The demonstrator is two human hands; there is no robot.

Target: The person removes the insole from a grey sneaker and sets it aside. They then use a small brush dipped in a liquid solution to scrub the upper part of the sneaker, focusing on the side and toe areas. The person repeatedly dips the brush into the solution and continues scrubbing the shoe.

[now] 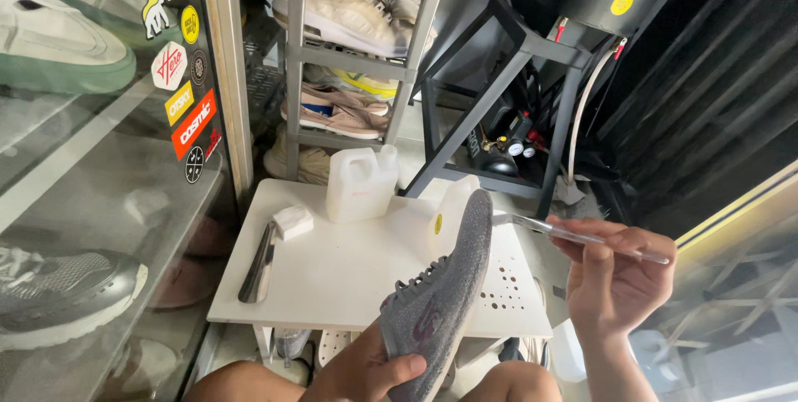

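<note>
The left hand gripped the shoe, toe toward one o'clock; the right hand pinched a brush whose tip touched the toe.

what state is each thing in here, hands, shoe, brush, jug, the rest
left hand: gripping the grey shoe at its heel end
grey shoe: held up, toe pointing away, laced
right hand: closed on the clear brush handle
clear brush: held level, its tip at the shoe's toe
white jug: upright on the white table, capped
white block: lying on the table
shoe rack: shelves loaded with shoes
</note>
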